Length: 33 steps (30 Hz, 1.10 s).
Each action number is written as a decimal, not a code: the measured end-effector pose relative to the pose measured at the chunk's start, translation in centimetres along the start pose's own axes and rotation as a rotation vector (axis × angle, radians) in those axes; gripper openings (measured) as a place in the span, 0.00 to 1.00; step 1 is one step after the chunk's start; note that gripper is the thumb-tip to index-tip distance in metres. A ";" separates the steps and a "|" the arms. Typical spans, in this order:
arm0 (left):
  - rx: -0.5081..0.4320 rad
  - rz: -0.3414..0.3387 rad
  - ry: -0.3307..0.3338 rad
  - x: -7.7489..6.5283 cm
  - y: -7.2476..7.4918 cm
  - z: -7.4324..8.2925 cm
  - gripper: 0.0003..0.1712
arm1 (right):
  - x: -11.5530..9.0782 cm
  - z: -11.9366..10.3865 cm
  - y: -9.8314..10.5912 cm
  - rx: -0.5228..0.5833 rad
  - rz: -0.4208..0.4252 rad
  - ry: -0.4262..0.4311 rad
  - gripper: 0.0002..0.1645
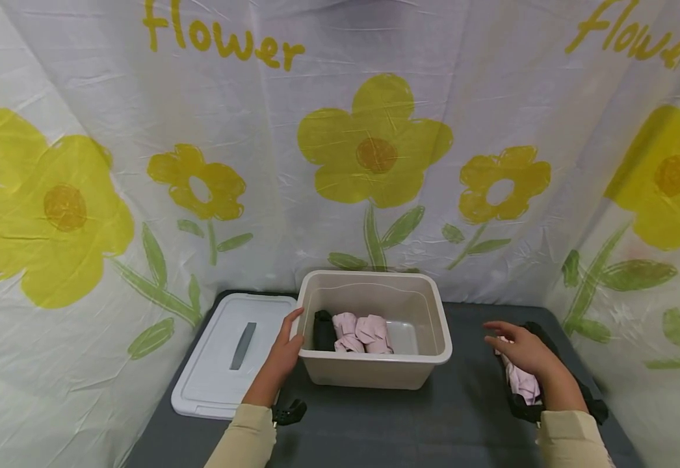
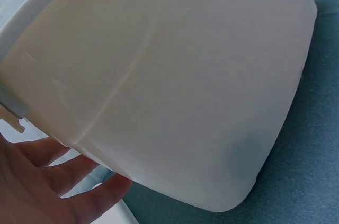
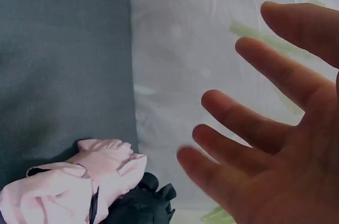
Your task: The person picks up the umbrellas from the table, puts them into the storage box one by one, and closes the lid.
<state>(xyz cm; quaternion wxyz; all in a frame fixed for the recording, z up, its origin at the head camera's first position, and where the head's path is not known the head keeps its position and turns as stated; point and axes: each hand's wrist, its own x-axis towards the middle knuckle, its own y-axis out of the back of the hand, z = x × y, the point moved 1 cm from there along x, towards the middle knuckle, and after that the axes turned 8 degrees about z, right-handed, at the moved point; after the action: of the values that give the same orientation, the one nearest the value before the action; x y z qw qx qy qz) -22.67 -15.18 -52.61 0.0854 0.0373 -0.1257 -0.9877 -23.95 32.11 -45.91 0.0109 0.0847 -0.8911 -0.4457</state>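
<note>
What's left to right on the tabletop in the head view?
White lid → left hand → beige bin, holding black item then pink bundles → right hand.

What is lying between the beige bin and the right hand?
In the head view, nothing: only a bare stretch of the dark tabletop separates the bin from the right hand.

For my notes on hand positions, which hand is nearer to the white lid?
Left. The left hand touches the beige box on its left side, next to the white lid; the right hand is on the other side, near a pink bundle.
</note>
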 end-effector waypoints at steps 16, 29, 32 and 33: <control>0.005 0.008 0.006 0.0 0.0 -0.1 0.35 | 0.0 2.9 0.0 -0.139 0.093 0.108 0.30; 0.014 0.014 0.015 -0.1 0.0 -0.3 0.34 | -0.3 5.1 0.1 -0.216 0.166 0.045 0.30; 0.018 0.021 0.011 -0.1 0.0 -0.2 0.34 | -0.2 5.8 0.1 -0.226 0.183 0.031 0.30; 0.020 0.024 0.007 -0.1 0.0 -0.2 0.35 | -0.1 6.0 0.2 -0.227 0.188 0.029 0.30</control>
<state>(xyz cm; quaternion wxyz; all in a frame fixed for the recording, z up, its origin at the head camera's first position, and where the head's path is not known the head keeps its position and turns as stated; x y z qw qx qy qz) -22.52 -15.21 -52.81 0.0972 0.0402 -0.1355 -0.9852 -24.42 37.02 -49.42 0.0750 0.0052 -0.8386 -0.5395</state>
